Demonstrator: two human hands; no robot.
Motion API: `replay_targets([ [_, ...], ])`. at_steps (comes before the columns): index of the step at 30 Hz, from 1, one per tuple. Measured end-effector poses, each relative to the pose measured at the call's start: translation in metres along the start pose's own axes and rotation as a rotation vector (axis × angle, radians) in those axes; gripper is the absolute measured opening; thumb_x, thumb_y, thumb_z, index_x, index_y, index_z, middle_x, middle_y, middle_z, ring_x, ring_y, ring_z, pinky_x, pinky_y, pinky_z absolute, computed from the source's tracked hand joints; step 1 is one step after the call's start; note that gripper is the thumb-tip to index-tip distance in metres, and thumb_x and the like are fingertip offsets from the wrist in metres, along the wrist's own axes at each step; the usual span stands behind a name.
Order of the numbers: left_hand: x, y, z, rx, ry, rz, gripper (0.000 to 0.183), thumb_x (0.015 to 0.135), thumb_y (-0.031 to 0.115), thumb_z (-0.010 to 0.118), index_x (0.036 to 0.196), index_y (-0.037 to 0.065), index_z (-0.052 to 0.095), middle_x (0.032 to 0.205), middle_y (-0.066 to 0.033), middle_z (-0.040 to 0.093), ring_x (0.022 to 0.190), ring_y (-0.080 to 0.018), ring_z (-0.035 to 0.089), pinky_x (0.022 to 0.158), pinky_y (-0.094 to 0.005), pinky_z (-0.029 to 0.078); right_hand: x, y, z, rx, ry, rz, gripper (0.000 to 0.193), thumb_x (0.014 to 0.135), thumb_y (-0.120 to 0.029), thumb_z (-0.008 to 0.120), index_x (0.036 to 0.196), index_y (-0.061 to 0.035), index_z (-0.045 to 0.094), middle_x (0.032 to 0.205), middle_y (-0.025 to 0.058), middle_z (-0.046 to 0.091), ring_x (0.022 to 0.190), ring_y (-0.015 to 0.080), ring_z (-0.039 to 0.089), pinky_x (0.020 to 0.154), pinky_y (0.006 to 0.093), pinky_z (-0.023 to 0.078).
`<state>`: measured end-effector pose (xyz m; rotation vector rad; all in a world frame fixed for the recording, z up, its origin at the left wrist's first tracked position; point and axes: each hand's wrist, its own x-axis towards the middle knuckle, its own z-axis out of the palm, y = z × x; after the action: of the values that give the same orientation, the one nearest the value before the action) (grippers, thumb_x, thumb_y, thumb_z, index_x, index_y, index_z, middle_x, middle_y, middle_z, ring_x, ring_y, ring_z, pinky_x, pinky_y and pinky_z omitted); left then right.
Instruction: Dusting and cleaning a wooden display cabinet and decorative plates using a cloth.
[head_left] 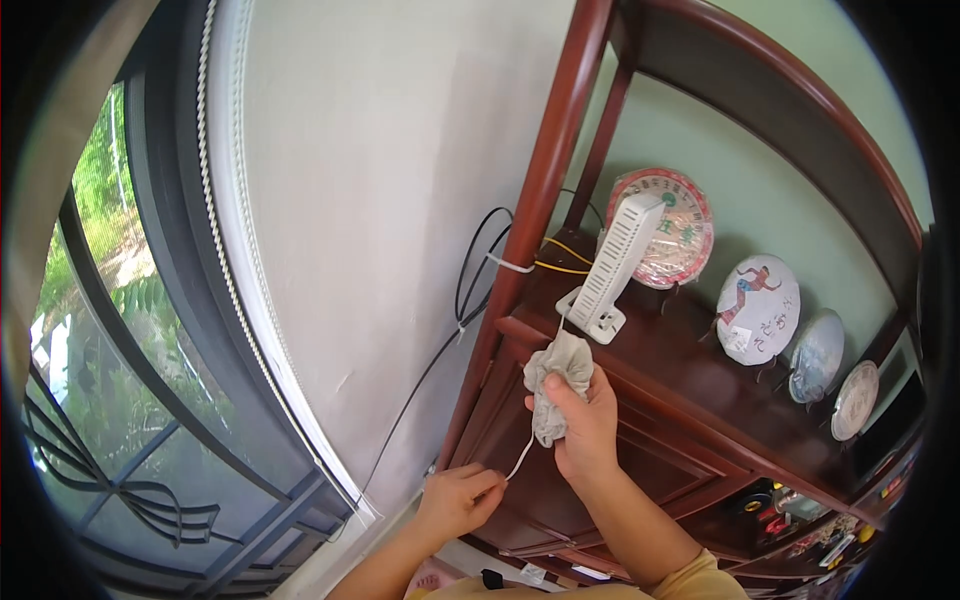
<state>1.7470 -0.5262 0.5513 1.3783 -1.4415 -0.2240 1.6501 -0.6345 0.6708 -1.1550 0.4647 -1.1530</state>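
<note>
My right hand (pixel 588 415) grips a crumpled grey cloth (pixel 556 362), thumb pressed on its front. A thin white cable (pixel 522 457) runs up into the cloth and comes out above it, toward a white upright device with slots (pixel 617 262). That device stands on a flat foot near the cabinet shelf's left front corner. Lower and to the left, my left hand (pixel 462 500) pinches the same cable between closed fingers, a short way below the cloth. The stretch of cable inside the cloth is hidden.
Several round wrapped discs, among them a red-rimmed one (pixel 690 225) and a white one (pixel 757 308), stand on the dark red wooden cabinet (pixel 690 385). Black cables (pixel 470 285) hang by its left post. A beaded blind cord (pixel 215 200) hangs beside the window (pixel 120 300).
</note>
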Motion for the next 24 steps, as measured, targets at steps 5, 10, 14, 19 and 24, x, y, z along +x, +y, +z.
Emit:
replay_targets([
  [5, 0.023, -0.002, -0.006, -0.285, -0.098, -0.033, 0.011, 0.086, 0.015, 0.063, 0.092, 0.006, 0.066, 0.075, -0.0027, 0.064, 0.059, -0.0146, 0.06, 0.052, -0.0291, 0.046, 0.006, -0.009, -0.007, 0.06, 0.023, 0.12, 0.019, 0.084, -0.008, 0.064, 0.1, -0.0018, 0.056, 0.091, 0.0069, 0.062, 0.075, 0.0124, 0.058, 0.064, 0.0268, 0.048],
  [10, 0.091, 0.013, -0.017, -0.74, 0.084, -0.3, 0.025, 0.093, 0.02, 0.056, 0.103, -0.002, 0.063, 0.086, -0.0039, 0.066, 0.08, -0.0086, 0.061, 0.075, -0.0228, 0.048, 0.005, -0.004, -0.012, 0.077, 0.032, 0.184, 0.016, 0.086, -0.012, 0.061, 0.099, -0.0024, 0.057, 0.088, 0.0071, 0.063, 0.074, 0.0136, 0.059, 0.065, 0.0273, 0.048],
  [14, 0.141, 0.029, -0.019, -0.614, -0.11, -0.385, 0.028, 0.092, 0.022, 0.058, 0.097, -0.004, 0.065, 0.083, -0.0055, 0.064, 0.072, -0.0099, 0.057, 0.065, -0.0236, 0.047, 0.005, 0.004, -0.016, 0.117, 0.001, 0.204, 0.017, 0.087, -0.011, 0.059, 0.101, -0.0013, 0.057, 0.09, 0.0079, 0.063, 0.078, 0.0146, 0.06, 0.069, 0.0283, 0.049],
  [19, 0.157, 0.046, -0.013, -0.617, -0.174, -0.498, 0.025, 0.087, 0.019, 0.063, 0.087, -0.006, 0.067, 0.07, -0.0034, 0.061, 0.06, -0.0083, 0.053, 0.053, -0.0227, 0.041, 0.005, 0.01, -0.025, 0.162, 0.009, 0.252, 0.018, 0.089, -0.012, 0.057, 0.104, -0.0023, 0.058, 0.092, 0.0057, 0.064, 0.081, 0.0155, 0.062, 0.074, 0.0294, 0.05],
  [24, 0.154, 0.048, 0.001, -0.59, -0.088, -0.491, 0.018, 0.081, 0.012, 0.065, 0.082, -0.006, 0.068, 0.069, -0.0044, 0.063, 0.058, -0.0079, 0.054, 0.05, -0.0222, 0.04, -0.002, 0.021, -0.039, 0.168, 0.025, 0.327, 0.017, 0.089, -0.009, 0.058, 0.105, -0.0036, 0.059, 0.094, 0.0037, 0.063, 0.083, 0.0121, 0.06, 0.073, 0.0266, 0.048],
])
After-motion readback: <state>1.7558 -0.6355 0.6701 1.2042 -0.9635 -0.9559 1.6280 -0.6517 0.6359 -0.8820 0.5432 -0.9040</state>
